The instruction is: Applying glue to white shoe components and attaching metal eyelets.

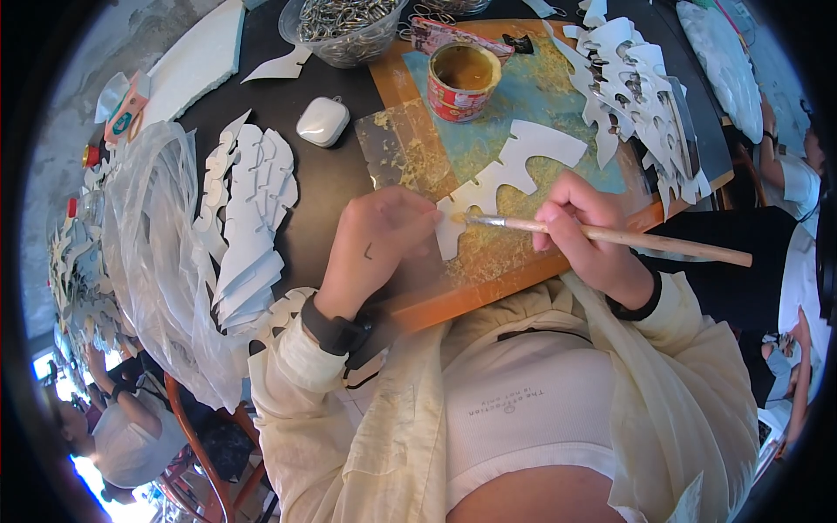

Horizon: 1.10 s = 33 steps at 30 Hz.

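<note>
A white cut-out shape [514,170] with notched edges lies on a glue-stained wooden board [488,288]. My left hand [379,240] presses flat on its near end. My right hand [586,231] grips a wooden-handled brush [610,234], whose bristle tip touches the shape right by my left fingers. A red tin of brownish glue [464,80] stands open at the board's far side.
A stack of white cut-outs [248,209] lies left beside crumpled clear plastic [157,244]. More cut-outs [641,96] fan across the board's right. A clear bowl of metal clips [344,26] and a small white case [323,120] sit farther back. Other people sit at lower left and right.
</note>
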Motion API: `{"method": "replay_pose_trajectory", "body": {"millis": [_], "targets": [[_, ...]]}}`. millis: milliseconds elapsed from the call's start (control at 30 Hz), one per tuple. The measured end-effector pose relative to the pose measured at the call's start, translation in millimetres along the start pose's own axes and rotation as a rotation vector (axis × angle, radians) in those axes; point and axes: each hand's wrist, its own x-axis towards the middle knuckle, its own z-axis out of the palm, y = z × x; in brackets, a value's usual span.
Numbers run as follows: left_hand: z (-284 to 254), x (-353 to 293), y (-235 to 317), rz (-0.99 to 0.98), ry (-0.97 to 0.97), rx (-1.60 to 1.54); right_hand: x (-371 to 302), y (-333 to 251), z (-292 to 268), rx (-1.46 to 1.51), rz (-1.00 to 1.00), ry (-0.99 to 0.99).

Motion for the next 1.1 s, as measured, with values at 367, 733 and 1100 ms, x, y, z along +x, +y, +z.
{"method": "replay_pose_trajectory", "body": {"millis": [367,733,1100], "targets": [[-5.0,7.5,-10.3,0.261,-0.012,0.089,9.2,9.8,3.3,0.093,-0.093,0.221],[2.1,-8.7,-2.3,0.023,0.007,-0.034,-19.3,28.5,3.7,0.297,-0.150,0.392],[-1.1,-3.1,3.3,0.075,0.005,-0.012,-40.0,83.8,8.9,0.800,-0.017,0.838]]}}
